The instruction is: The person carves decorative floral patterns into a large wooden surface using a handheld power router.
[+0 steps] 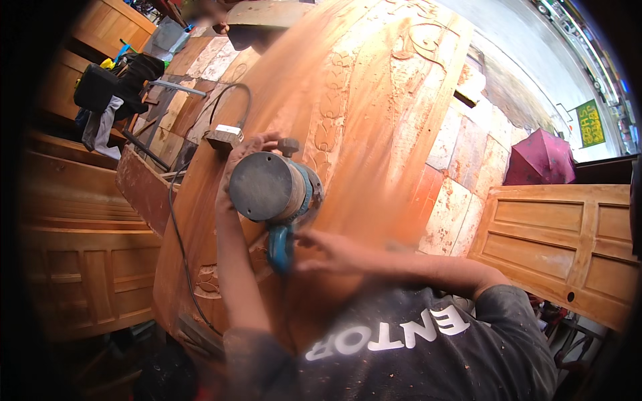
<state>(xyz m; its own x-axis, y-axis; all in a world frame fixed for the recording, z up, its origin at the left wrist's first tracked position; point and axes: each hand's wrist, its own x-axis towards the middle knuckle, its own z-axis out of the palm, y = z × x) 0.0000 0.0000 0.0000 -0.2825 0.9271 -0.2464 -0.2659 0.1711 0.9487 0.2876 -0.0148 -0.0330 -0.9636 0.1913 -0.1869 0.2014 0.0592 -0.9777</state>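
Observation:
A wood router (271, 187) with a round grey top and a blue body stands on a reddish carved wooden panel (374, 147). My left hand (251, 147) reaches around its far left side, the fingers curled behind the motor near a dark knob (288, 145); the body hides part of this hand. My right hand (328, 252) is at the near right of the router, beside its blue handle (279, 247). Its fingers are stretched out and apart, slightly blurred. The bit is hidden under the tool. Sawdust covers the carved leaf and scroll shapes.
A small white-topped block (227, 134) with a black cord (175, 227) lies left of the router. Panelled doors stand at the left (87, 281) and right (555, 234). A maroon umbrella (540, 159) is beyond the tiled floor (461, 150). Dark clothing (110, 87) hangs at upper left.

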